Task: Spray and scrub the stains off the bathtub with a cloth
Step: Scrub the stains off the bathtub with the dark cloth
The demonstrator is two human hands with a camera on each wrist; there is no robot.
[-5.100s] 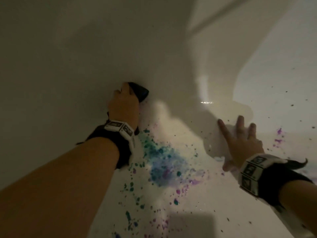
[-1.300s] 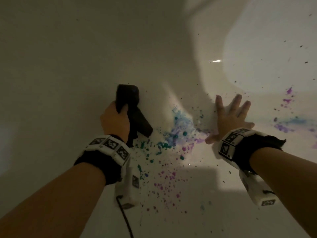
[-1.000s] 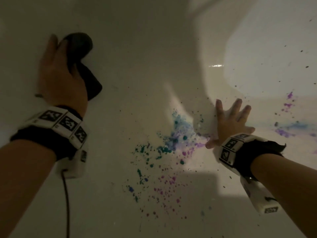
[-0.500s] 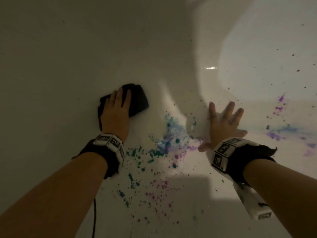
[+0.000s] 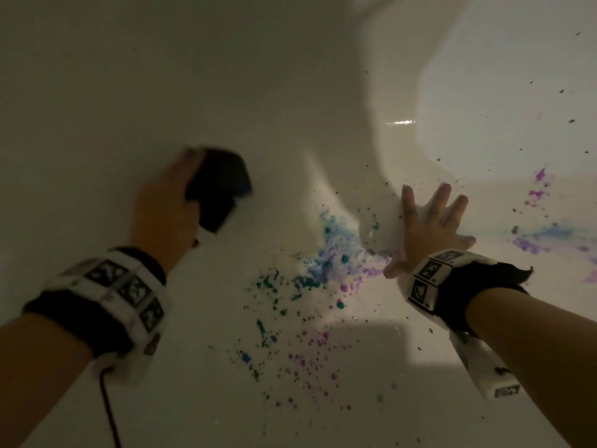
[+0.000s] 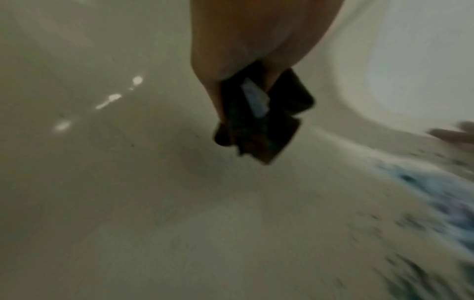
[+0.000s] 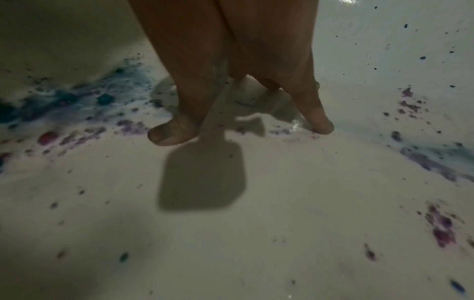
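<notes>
Gripping a dark cloth (image 5: 219, 189), the left hand (image 5: 164, 208) is held at the bathtub (image 5: 290, 92) wall; the right hand (image 5: 429, 231) is spread flat beside blue-purple stains (image 5: 326, 263).

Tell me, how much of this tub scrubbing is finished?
Not much looks finished. The left hand grips a dark cloth on the shaded bathtub wall, which shows no colour there. The right hand rests flat, fingers spread. Left to do: the blue, teal and purple splatter between the hands and another purple patch at right are unwiped. No spray bottle is in view.
</notes>
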